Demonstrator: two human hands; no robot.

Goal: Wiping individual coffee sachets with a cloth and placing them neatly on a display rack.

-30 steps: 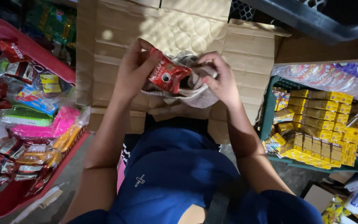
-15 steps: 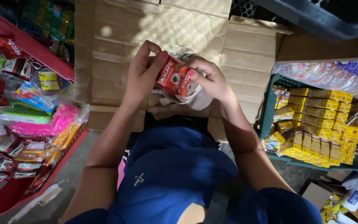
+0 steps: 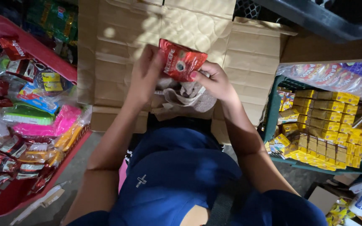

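A small red sachet (image 3: 182, 63) is held up between both my hands over flattened brown cardboard (image 3: 118, 50). My left hand (image 3: 144, 75) grips its left edge with fingers and thumb. My right hand (image 3: 213, 79) pinches its lower right corner and also has a crumpled clear plastic bag (image 3: 189, 97) bunched under the fingers. My blue-clad lap (image 3: 177, 167) fills the foreground below.
A red basket (image 3: 42, 58) at the left holds sachets, a green brush, pink and yellow packs. A green crate (image 3: 273, 121) at the right holds several small yellow boxes, with a printed plastic bag behind it. A dark bin is at top right. Small boxes lie at lower right.
The red sachet has been lifted up and away from the crumpled plastic bag, and both hands have risen with it. It now faces me flat.
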